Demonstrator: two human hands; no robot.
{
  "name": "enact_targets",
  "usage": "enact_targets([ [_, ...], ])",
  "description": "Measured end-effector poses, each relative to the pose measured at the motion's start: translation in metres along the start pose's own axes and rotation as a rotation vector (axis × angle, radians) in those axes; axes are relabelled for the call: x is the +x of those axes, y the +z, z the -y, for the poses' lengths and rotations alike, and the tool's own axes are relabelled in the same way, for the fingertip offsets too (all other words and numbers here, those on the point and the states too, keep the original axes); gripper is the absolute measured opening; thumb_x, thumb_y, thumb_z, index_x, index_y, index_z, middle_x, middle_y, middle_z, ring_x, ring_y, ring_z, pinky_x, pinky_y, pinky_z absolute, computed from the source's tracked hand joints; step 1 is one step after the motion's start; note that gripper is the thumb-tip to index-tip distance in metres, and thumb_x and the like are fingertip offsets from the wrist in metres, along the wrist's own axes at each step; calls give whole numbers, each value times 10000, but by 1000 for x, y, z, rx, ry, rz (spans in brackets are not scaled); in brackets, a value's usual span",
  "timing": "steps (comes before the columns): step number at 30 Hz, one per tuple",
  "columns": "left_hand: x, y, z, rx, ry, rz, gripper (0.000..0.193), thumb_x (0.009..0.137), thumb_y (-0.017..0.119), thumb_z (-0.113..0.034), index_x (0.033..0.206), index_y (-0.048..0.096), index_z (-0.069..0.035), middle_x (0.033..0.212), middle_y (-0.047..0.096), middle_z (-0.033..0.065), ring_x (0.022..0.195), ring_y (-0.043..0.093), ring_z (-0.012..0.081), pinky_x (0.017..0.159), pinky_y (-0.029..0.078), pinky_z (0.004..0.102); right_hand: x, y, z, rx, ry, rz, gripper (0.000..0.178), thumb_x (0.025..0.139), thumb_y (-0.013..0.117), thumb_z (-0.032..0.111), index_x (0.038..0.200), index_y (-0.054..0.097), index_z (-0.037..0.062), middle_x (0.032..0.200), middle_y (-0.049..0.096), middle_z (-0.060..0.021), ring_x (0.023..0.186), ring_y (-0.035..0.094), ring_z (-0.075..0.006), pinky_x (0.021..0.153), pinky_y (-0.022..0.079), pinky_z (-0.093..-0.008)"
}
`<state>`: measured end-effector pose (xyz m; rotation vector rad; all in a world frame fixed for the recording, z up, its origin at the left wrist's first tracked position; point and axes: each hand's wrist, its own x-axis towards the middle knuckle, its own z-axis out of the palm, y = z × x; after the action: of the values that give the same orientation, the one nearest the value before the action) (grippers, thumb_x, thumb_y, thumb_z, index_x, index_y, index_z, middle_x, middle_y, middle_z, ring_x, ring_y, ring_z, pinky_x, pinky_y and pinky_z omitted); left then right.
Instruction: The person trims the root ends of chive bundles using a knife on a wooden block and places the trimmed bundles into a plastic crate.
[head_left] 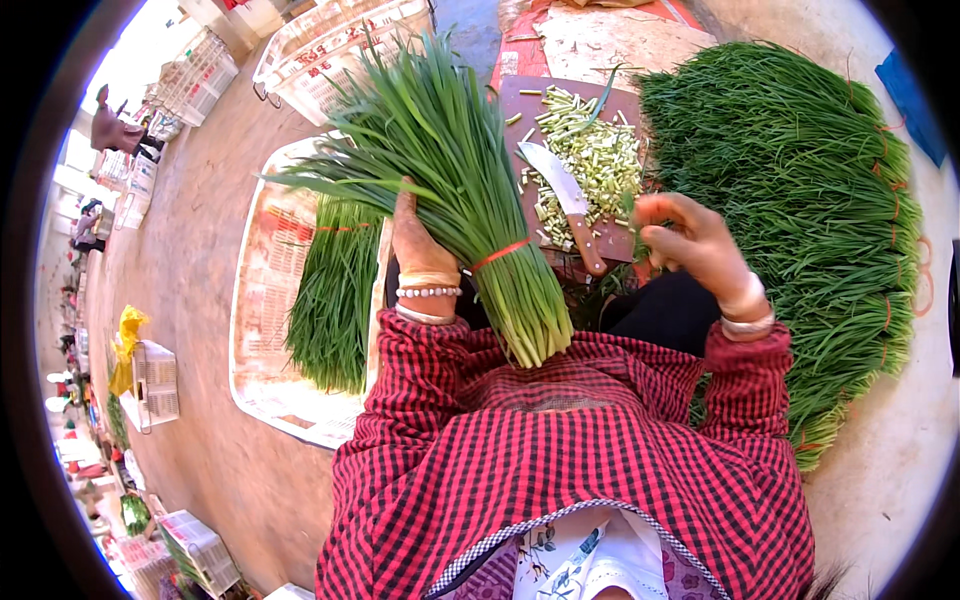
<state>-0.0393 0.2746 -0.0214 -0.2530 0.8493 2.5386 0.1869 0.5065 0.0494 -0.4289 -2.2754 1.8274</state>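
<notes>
My left hand (420, 243) grips a thick bunch of garlic chives (440, 150), tilted with leaf tips up and left and pale stem ends toward my lap. A red band (498, 254) circles its lower part. To the right my right hand (697, 245) hovers with curled fingers, slightly blurred; a small green wisp shows by the fingertips. Just left of that hand, a knife (562, 185) with a wooden handle lies on a brown cutting board (516, 100). Around the blade are scattered many short cut stem ends (605, 150).
At my left stands a white plastic crate (262, 370) with a banded chive bunch (335, 300) inside. Another white crate (345, 50) sits farther ahead. A large pile of chive bunches (780, 220) covers my right side. Far left are more crates (153, 385) and people.
</notes>
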Motion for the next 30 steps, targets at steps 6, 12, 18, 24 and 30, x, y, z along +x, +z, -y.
enact_targets([
  [6,-8,57,-7,252,-42,364,353,983,605,-208,1301,572,-59,1337,608,103,1185,600,256,1017,462,430,32,71,-67,110,22,91,828,839,800,357,1459,394,-12,1331,545,-135,1111,591,-193,927,490,-324],
  [12,2,23,-12,508,-74,484,289,992,587,-286,1182,610,-70,1176,676,62,1170,584,210,1052,411,384,20,80,-49,632,174,133,627,888,735,333,1359,490,1,1186,647,-84,1048,641,-175,963,496,-317],
  [18,13,-81,69,146,-795,466,629,1028,346,-555,1340,553,-49,1368,586,94,1279,520,223,1170,323,430,7,77,-32,823,183,231,554,937,664,344,1359,502,22,1198,646,-77,1024,656,-162,921,519,-310],
  [24,-8,-4,51,-266,-506,746,852,904,471,-709,1422,471,-32,1360,561,226,1188,591,331,1007,499,489,8,83,-31,241,217,406,496,998,601,399,1301,582,7,1127,657,-25,1030,585,-85,919,472,-266],
  [30,40,-67,41,-107,-178,534,619,974,474,-605,1333,561,-108,1268,637,87,1077,638,279,936,537,458,11,93,-14,2,-141,111,238,955,685,178,1099,666,-10,904,676,-10,775,588,-79,717,491,-257],
])
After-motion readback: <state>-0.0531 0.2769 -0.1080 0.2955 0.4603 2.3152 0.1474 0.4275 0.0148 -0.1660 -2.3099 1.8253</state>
